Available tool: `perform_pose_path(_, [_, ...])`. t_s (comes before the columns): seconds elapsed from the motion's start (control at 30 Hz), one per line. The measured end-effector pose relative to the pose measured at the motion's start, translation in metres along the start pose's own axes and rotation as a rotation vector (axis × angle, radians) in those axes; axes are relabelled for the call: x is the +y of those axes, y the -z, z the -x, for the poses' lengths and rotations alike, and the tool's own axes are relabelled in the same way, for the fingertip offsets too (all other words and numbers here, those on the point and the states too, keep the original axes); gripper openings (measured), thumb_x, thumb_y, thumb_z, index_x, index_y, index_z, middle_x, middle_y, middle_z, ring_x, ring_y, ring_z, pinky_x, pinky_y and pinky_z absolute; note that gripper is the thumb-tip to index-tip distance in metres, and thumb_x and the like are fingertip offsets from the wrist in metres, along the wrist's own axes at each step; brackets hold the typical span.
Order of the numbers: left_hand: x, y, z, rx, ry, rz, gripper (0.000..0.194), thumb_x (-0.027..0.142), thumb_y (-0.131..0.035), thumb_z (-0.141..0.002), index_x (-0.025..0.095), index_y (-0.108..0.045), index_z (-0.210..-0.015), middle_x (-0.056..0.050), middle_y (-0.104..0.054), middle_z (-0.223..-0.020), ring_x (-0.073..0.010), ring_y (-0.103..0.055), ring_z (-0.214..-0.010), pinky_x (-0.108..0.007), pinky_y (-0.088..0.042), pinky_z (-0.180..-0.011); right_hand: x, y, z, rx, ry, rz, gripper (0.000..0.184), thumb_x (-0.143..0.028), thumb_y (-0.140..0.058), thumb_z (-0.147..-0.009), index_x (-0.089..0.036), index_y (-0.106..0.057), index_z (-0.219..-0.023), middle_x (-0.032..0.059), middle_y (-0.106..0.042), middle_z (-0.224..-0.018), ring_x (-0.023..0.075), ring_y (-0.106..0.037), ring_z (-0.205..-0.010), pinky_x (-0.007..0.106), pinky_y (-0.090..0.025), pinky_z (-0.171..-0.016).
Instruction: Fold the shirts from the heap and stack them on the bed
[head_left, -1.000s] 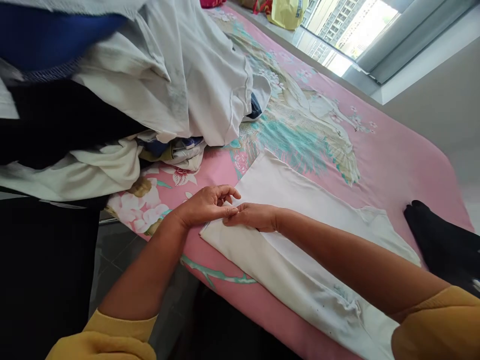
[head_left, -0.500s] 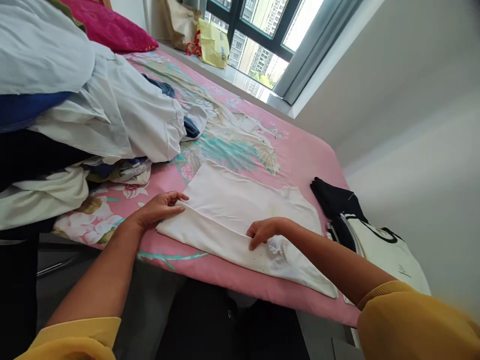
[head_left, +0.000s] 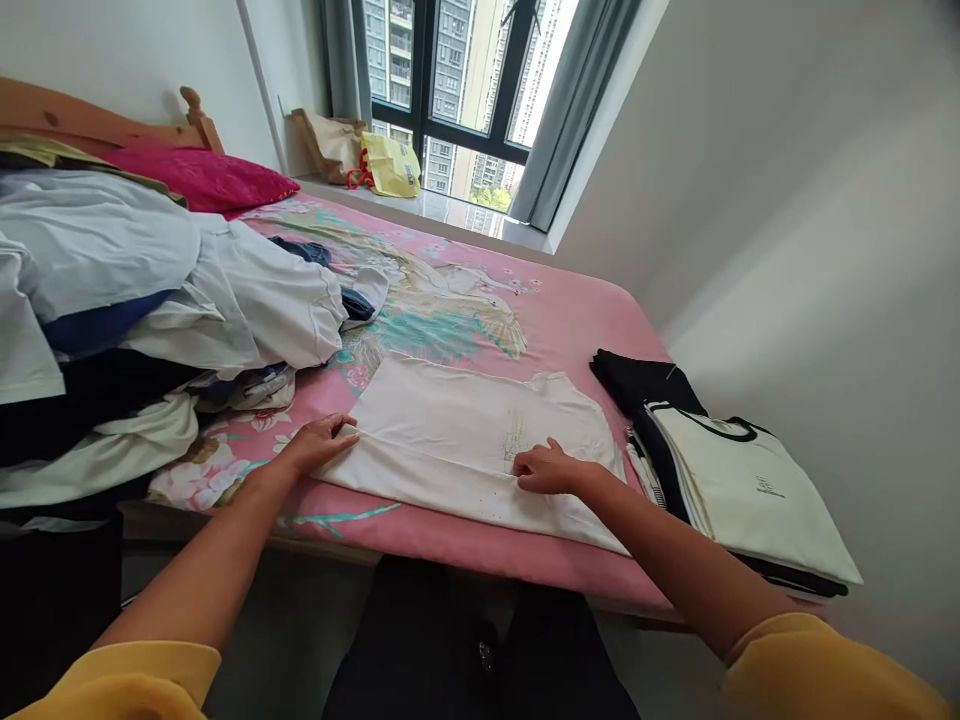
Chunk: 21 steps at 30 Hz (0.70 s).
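A white T-shirt [head_left: 450, 420] lies spread on the bed with its near side folded over in a long strip. It has a faint printed pattern near the neck end and a few small dark specks on the strip. My left hand [head_left: 319, 445] is at the shirt's left end, thumb and fingers closing on the edge of the fold. Farther right along the same edge, my right hand [head_left: 551, 470] is closed on the cloth, fingers curled and one finger raised. Its fingertips are partly hidden.
The pink flowered bed [head_left: 585, 310] reaches to the window wall. At left is a big heap of clothes [head_left: 255, 290], with a magenta pillow [head_left: 217, 180] behind. A stack of folded clothes [head_left: 780, 490] and a folded black garment [head_left: 645, 380] lie at right. Bags [head_left: 394, 165] stand on the sill.
The head view has tilted up, showing more window and headboard. The bunched cloth beside my right hand now looks flatter. My right hand has shifted slightly along the fold; my left stays at the end.
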<state>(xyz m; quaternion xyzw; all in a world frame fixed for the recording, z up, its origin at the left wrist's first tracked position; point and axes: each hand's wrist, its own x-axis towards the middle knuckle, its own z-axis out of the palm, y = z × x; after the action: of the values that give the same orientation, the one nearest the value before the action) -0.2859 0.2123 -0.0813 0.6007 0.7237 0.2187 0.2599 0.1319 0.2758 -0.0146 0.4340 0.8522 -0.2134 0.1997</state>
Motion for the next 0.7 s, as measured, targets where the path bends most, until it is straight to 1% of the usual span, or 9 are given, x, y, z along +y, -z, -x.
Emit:
perform_pose_path(0.07, [0.000,0.001,0.001,-0.014,-0.019,-0.079,0.057,0.048,-0.054,-0.068,0.017,-0.057,-0.116,-0.007,-0.063,-0.112,-0.0234,-0.058,-0.100,-0.029,-0.042,-0.087,0.015,0.001,0.008,0.080,-0.018,-0.013,0.027,-0.016,-0.054,-0.070,-0.025,-0.064,-0.093,0.0031,-0.065,-0.098,0.0235,-0.049,-0.109,0.048,-0.009,-0.106])
perform_pose_path(0.13, [0.004,-0.001,0.003,0.038,-0.053,-0.155,0.058,0.041,-0.053,-0.069,0.014,-0.053,-0.120,-0.011,-0.059,-0.120,-0.0261,-0.055,-0.107,-0.033,-0.040,-0.093,0.033,-0.002,0.013,0.185,-0.079,-0.029,0.045,-0.012,-0.053,-0.069,-0.025,-0.058,-0.112,0.0048,-0.058,-0.120,0.0233,-0.039,-0.122,0.045,-0.007,-0.107])
perform_pose_path(0.2, [0.017,-0.010,0.009,0.195,-0.103,-0.245,0.053,0.036,-0.051,-0.071,0.013,-0.053,-0.119,-0.014,-0.057,-0.121,-0.0290,-0.051,-0.112,-0.038,-0.037,-0.098,0.053,-0.007,0.016,0.283,-0.175,-0.063,0.058,-0.013,-0.049,-0.072,-0.023,-0.045,-0.129,0.0073,-0.046,-0.134,0.0226,-0.033,-0.127,0.040,-0.015,-0.106])
perform_pose_path(0.23, [0.027,-0.017,0.014,0.274,-0.139,-0.276,0.049,0.035,-0.049,-0.073,0.012,-0.055,-0.116,-0.015,-0.058,-0.119,-0.0299,-0.050,-0.113,-0.040,-0.035,-0.099,0.063,-0.011,0.016,0.317,-0.230,-0.088,0.059,-0.014,-0.047,-0.075,-0.021,-0.040,-0.133,0.0090,-0.043,-0.136,0.0224,-0.033,-0.127,0.038,-0.021,-0.103])
perform_pose_path(0.3, [0.057,-0.040,0.028,0.333,-0.243,-0.272,0.040,0.034,-0.045,-0.079,0.015,-0.057,-0.111,-0.014,-0.060,-0.114,-0.0288,-0.051,-0.111,-0.041,-0.035,-0.100,0.079,-0.019,0.017,0.355,-0.331,-0.142,0.054,-0.019,-0.044,-0.078,-0.015,-0.042,-0.131,0.0119,-0.048,-0.131,0.0230,-0.041,-0.120,0.034,-0.031,-0.096])
perform_pose_path(0.4, [0.115,-0.085,0.052,0.159,-0.445,-0.185,0.030,0.032,-0.043,-0.084,0.021,-0.060,-0.105,-0.010,-0.061,-0.112,-0.0237,-0.053,-0.108,-0.037,-0.038,-0.098,0.094,-0.031,0.020,0.398,-0.434,-0.200,0.045,-0.027,-0.046,-0.078,-0.014,-0.052,-0.120,0.0124,-0.055,-0.119,0.0249,-0.047,-0.112,0.032,-0.035,-0.090])
perform_pose_path(0.5, [0.169,-0.128,0.062,-0.016,-0.577,-0.146,0.031,0.023,-0.039,-0.085,0.024,-0.060,-0.108,-0.008,-0.060,-0.117,-0.0212,-0.052,-0.112,-0.037,-0.036,-0.098,0.099,-0.040,0.026,0.487,-0.530,-0.220,0.053,-0.033,-0.047,-0.077,-0.014,-0.046,-0.127,0.0152,-0.049,-0.127,0.0286,-0.041,-0.120,0.035,-0.033,-0.093])
perform_pose_path(0.6, [0.207,-0.156,0.054,-0.080,-0.589,-0.174,0.038,0.016,-0.038,-0.083,0.024,-0.056,-0.115,-0.008,-0.058,-0.121,-0.0217,-0.050,-0.115,-0.040,-0.033,-0.099,0.106,-0.047,0.035,0.535,-0.612,-0.242,0.060,-0.037,-0.047,-0.077,-0.012,-0.040,-0.131,0.0186,-0.046,-0.129,0.0305,-0.039,-0.122,0.036,-0.034,-0.092])
perform_pose_path(0.7, [0.231,-0.167,0.038,-0.089,-0.508,-0.278,0.034,0.019,-0.046,-0.077,0.023,-0.059,-0.108,-0.009,-0.060,-0.112,-0.0252,-0.051,-0.108,-0.044,-0.032,-0.095,0.117,-0.054,0.043,0.516,-0.662,-0.276,0.050,-0.039,-0.051,-0.074,-0.012,-0.053,-0.115,0.0188,-0.055,-0.116,0.0317,-0.048,-0.112,0.037,-0.037,-0.085])
